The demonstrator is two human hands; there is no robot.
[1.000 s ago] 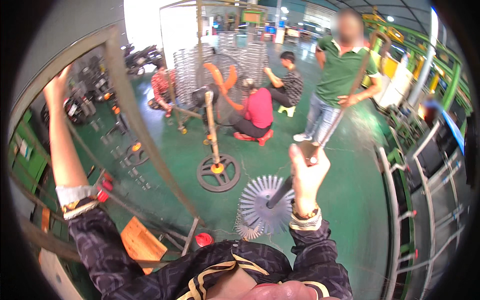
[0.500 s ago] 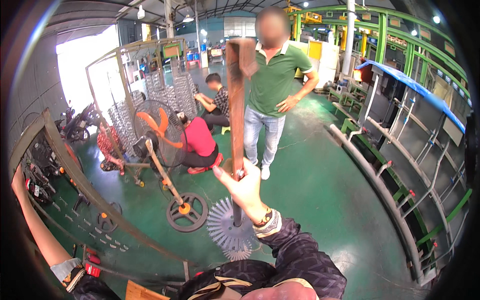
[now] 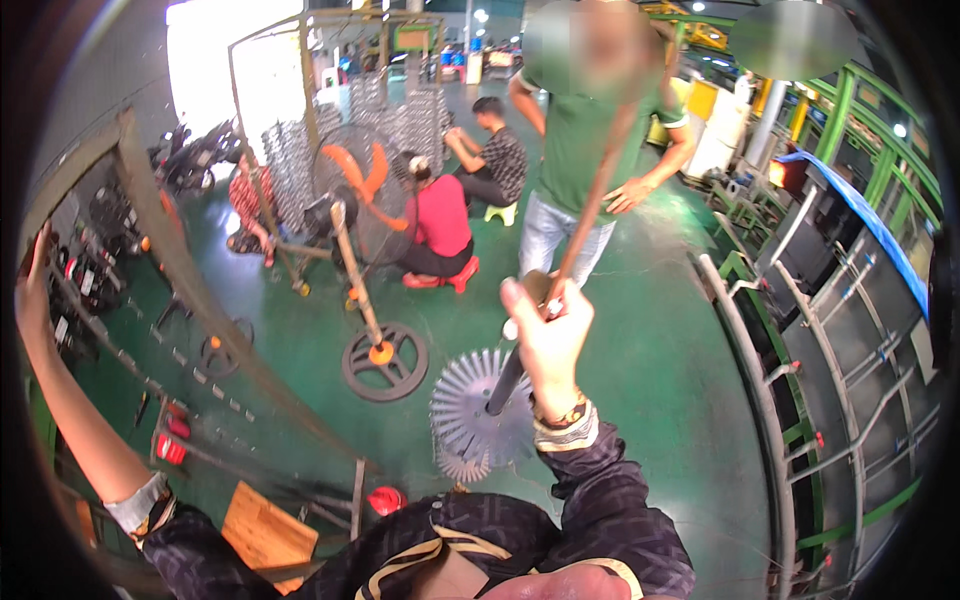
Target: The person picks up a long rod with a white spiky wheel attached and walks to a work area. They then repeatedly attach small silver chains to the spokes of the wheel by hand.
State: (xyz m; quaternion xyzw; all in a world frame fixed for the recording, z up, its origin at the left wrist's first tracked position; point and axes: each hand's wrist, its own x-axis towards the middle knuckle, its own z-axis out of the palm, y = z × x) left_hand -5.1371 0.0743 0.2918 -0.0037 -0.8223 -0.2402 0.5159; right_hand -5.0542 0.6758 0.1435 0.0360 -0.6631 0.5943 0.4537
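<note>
My right hand (image 3: 555, 335) is closed around a rusty brown metal bar (image 3: 598, 195), thumb up, at the middle of the view. From there the bar slants up and to the right, across the front of a standing person. Below the hand, a dark pole (image 3: 508, 380) runs down to a round grey slotted base (image 3: 470, 395) on the floor. At the far left my left hand (image 3: 33, 285) reaches up and grips the edge of a brown metal frame (image 3: 150, 200); its fingertips are partly hidden.
A person in a green shirt (image 3: 590, 150) stands just beyond the bar. An orange-bladed fan (image 3: 365, 185) stands ahead left, with people crouching near stacked metal parts (image 3: 420, 125). A pipe rack (image 3: 745, 370) lines the right. A wooden board (image 3: 268, 530) and red object (image 3: 385, 500) lie low left.
The bar has gone from near upright to leaning right, and its bent top end is now blurred. My view has tilted downward. My left hand stays at the frame.
</note>
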